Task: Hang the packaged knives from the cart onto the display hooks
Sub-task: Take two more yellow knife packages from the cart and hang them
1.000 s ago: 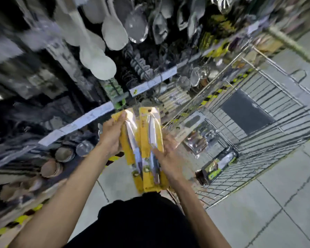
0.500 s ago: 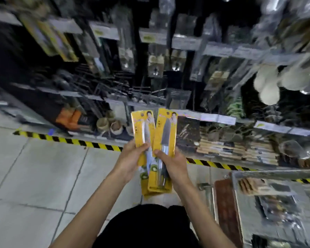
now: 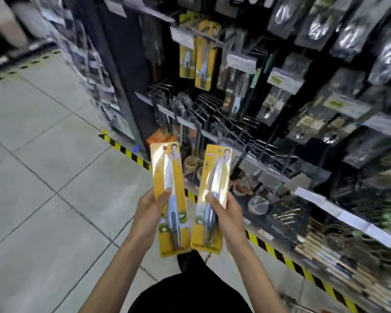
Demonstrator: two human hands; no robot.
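Note:
I hold two yellow packaged knives upright in front of the shelving. My left hand [image 3: 150, 213] grips the left knife pack [image 3: 167, 175] at its lower half, thumb across the front. My right hand [image 3: 228, 213] grips the right knife pack [image 3: 216, 172] the same way. The two packs are apart, side by side. Higher up on the dark display, matching yellow knife packs [image 3: 203, 62] hang from hooks. Below them several bare metal display hooks [image 3: 203, 107] stick out. The cart is out of sight.
Packaged utensils [image 3: 325, 30] hang across the upper right. A lower shelf [image 3: 314, 197] with price strips holds small goods. Yellow-black hazard tape [image 3: 131, 154] runs along the shelf base. Grey floor tiles [image 3: 43, 177] spread out to the left.
The view has swung left along the aisle and closer to the hook display. My hands have drawn the two knife packs apart; before, they overlapped.

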